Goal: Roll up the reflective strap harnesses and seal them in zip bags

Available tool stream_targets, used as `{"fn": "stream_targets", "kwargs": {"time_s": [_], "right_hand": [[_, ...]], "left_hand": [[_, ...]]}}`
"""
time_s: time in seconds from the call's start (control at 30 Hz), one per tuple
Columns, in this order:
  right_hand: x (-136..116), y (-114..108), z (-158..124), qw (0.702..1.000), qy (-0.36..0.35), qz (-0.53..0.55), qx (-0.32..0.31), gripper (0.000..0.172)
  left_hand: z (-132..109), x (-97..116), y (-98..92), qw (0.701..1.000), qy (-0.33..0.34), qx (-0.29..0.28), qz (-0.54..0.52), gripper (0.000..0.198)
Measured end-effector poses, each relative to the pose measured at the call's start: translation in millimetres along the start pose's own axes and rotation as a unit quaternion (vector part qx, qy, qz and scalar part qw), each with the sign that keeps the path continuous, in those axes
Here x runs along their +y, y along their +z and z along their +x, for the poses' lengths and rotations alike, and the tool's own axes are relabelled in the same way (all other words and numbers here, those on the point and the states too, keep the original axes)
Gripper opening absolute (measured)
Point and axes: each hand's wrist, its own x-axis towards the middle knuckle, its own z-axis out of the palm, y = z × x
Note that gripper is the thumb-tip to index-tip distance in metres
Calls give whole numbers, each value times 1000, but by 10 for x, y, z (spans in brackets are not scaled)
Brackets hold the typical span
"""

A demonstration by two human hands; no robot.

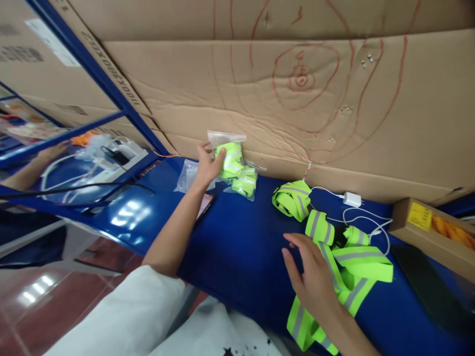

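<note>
Zip bag of neon reflective strap (232, 160) pinched by your left hand (210, 167), at the back of the blue desk (241, 242), second bagged roll (245, 183) just beside, phone (205, 205) partly behind your forearm, your right hand (309, 267) spread, loose reflective straps (365, 262) beneath, cardboard panel (178, 74) behind.

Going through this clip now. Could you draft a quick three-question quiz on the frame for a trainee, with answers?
1. True or false: the left hand grips a charger.
2. Which lies nearest the right hand: a) the power strip, b) the loose reflective straps, c) the lit phone?
3. Fill in: the red rings are drawn on (blank).

Key:
1. False; it holds a filled clear bag.
2. b
3. cardboard
</note>
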Motion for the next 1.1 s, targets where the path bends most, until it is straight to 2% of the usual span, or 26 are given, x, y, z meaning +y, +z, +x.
{"fn": "stream_targets", "kwargs": {"time_s": [0.1,0.2,0.3,0.4,0.6,0.8,0.93,1.1], "right_hand": [[41,16,20,1000,-6,-27,-11,27],[83,24,31,998,-10,-50,-24,24],[117,39,29,997,-24,-70,-32,22],[147,57,23,995,-29,-82,-43,22],[199,96,10,994,-32,-74,-81,24],[275,45,13,989,-59,-93,-102,25],[319,-184,82,983,-115,-123,-74,23],[224,-482,160,985,-103,-139,-1,18]], "left_hand": [[-49,-77,61,999,21,-22,22,83],[-161,-141,85,995,75,-34,61,82],[-276,-218,48,992,116,-25,42,77],[-346,-325,-53,996,93,-4,0,68],[-285,-535,-309,999,26,-1,23,56],[-288,-650,-380,998,10,-11,62,51],[-405,-559,-423,995,41,8,90,55],[-592,-164,-405,971,161,61,165,51]]}}
